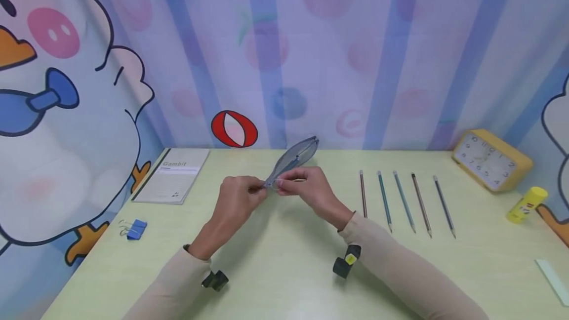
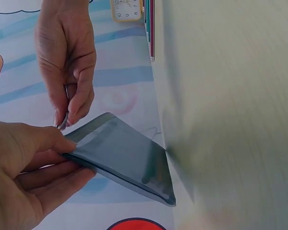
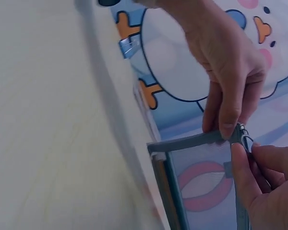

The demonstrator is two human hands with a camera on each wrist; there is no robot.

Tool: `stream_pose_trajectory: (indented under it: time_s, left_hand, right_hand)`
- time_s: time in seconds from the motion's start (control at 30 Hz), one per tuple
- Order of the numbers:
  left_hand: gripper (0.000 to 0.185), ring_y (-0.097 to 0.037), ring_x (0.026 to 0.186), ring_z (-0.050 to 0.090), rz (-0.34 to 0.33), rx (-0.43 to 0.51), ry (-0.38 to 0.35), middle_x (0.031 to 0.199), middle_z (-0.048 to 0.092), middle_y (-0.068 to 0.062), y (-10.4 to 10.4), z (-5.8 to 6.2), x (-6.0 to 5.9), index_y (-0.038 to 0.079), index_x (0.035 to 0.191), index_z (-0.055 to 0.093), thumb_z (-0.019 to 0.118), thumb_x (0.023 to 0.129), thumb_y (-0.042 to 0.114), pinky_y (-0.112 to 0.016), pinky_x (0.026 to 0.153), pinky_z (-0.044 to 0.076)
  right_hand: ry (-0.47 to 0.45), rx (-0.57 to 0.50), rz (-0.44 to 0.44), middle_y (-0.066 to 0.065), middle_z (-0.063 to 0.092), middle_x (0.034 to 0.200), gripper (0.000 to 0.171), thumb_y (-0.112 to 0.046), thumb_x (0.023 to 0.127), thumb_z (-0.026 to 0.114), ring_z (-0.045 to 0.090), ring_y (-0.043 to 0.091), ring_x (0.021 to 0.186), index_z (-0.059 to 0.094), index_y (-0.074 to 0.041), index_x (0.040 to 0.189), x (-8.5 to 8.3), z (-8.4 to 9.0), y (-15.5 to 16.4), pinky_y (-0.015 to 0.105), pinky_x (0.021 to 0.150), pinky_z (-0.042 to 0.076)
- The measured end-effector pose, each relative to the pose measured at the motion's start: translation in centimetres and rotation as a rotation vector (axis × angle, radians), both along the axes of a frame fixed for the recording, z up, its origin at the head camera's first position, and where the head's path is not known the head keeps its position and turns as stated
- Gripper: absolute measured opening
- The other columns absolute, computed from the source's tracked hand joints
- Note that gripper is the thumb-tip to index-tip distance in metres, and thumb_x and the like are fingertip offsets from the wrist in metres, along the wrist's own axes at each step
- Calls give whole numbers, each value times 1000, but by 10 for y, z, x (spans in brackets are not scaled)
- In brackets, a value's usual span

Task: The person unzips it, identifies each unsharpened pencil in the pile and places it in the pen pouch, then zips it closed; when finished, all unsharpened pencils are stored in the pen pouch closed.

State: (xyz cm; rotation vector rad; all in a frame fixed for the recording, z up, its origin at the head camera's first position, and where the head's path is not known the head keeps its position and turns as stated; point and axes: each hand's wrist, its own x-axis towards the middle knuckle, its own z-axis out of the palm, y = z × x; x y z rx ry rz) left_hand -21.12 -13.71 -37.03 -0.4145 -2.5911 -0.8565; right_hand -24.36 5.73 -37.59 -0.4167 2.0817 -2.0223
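Note:
A see-through zip pouch (image 1: 303, 151) with grey-blue edging is held up over the middle of the table. My left hand (image 1: 237, 200) pinches its near corner between thumb and fingers, at one end of the zip. Close beside it, my right hand (image 1: 314, 190) pinches the small zip pull (image 3: 249, 139) with thumb and forefinger. In the left wrist view, the pouch's flat side (image 2: 125, 148) faces the camera and its lower edge is near the tabletop. Some blurred dark shapes show through the clear side.
Several pencils (image 1: 402, 196) lie in a row at right. Beyond them stand a yellow clock (image 1: 486, 159) and a glue stick (image 1: 526, 205), with a pale green strip (image 1: 552, 280) nearer. At left lie a notebook (image 1: 171, 177) and a blue binder clip (image 1: 136, 230). A patterned curtain (image 1: 324, 88) hangs behind.

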Motion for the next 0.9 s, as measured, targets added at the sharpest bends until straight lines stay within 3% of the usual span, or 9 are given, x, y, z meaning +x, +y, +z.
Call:
stream_pose_trajectory:
  time_s: [0.1, 0.23, 0.43, 0.6, 0.77, 0.9]
  left_hand:
    - [14, -15, 75, 74, 1, 58, 8, 87, 79, -6, 0, 0, -1, 6, 100, 81, 76, 87, 10, -25, 65, 58]
    - [11, -17, 80, 77, -7, 112, 23, 87, 79, -7, 0, 0, -2, 5, 97, 81, 75, 88, 8, -30, 71, 62]
    - [9, -14, 73, 75, -40, 84, 29, 81, 78, -6, 0, 1, 1, 4, 94, 81, 75, 87, 7, -25, 65, 59]
    - [8, -10, 65, 70, -62, 71, 12, 77, 77, -5, -1, 4, 3, 4, 90, 81, 75, 85, 7, -21, 58, 52]
    - [9, -7, 62, 67, -69, 80, -6, 75, 77, -4, -3, 5, 0, 4, 88, 81, 72, 85, 5, -21, 55, 50]
    - [10, -7, 63, 67, -67, 60, -11, 74, 76, -4, -4, 4, 1, 4, 86, 81, 71, 85, 5, -21, 58, 52]
  right_hand:
    - [-47, -36, 11, 16, 75, 108, 22, -7, 93, 70, 77, 16, 89, 73, 4, 112, -1, 4, 2, 40, 93, 58]
    - [-55, -49, 23, 17, 75, 108, 24, -7, 93, 70, 77, 15, 87, 72, 6, 113, -3, 9, 4, 39, 92, 59]
    - [-17, 32, 12, 19, 76, 102, 22, -8, 93, 71, 77, 15, 81, 74, 6, 109, -10, 8, 5, 41, 89, 60]
    - [7, 138, -51, 17, 77, 94, 17, -9, 93, 71, 76, 17, 78, 75, 3, 105, -19, 7, 13, 43, 88, 60]
    - [-27, 199, -114, 21, 75, 105, 19, -9, 94, 70, 75, 14, 78, 74, 3, 109, -33, 9, 30, 37, 88, 60]
    - [-56, 237, -155, 24, 73, 112, 23, -9, 96, 67, 75, 13, 79, 72, 4, 114, -48, 6, 48, 40, 92, 59]
